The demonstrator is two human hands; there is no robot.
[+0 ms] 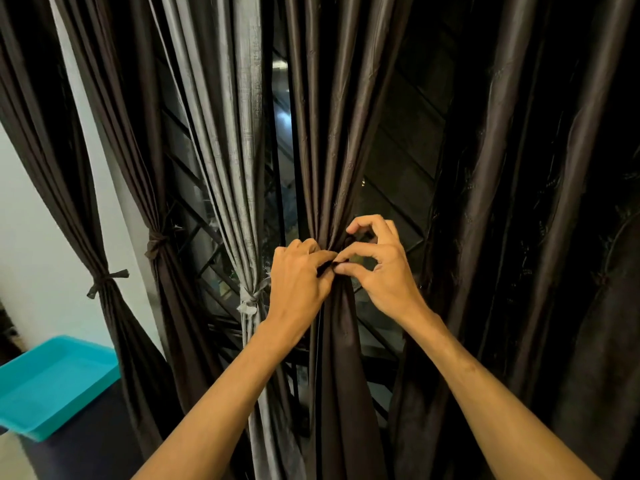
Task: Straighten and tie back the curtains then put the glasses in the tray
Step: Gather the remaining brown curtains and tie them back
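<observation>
Down and left of the gathered, satin-sheened brown curtain (341,341) sits a rectangular teal plastic tray (52,386). The left hand (299,282) and right hand (384,271) both pinch a dark tie strip (329,266) at the curtain's pleated waist.

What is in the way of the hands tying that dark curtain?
Nothing visible. The left hand and right hand both pinch the tie at the gathered dark curtain.

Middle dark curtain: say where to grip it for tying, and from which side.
Grip the dark curtain at its gathered waist, from the front: the folds narrow to one bundle there. The left hand and right hand pinch the tie at it.
</observation>
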